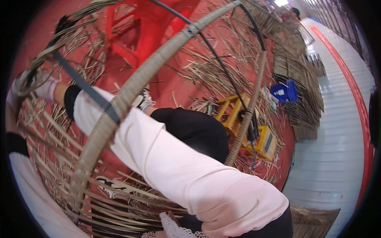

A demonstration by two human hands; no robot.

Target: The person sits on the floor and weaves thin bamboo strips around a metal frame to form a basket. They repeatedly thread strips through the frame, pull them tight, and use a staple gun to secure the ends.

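A large woven rattan frame lies across my lap, its thick pole wrapped with pale cord and crossed by a grey strap. My right arm, in a white sleeve with a black cuff, reaches through it to the far left. There my gloved right hand is closed around the twisted rattan rim. Beside it, at the picture's left edge, my left hand meets the same rim; its fingers are blurred and partly hidden. Loose rattan strands fan out below both hands.
A red plastic stool stands beyond the frame on a red floor littered with rattan scraps. Toward the right are a yellow stool, a yellow box, a blue container and stacked woven panels. A dark cable hangs near the frame.
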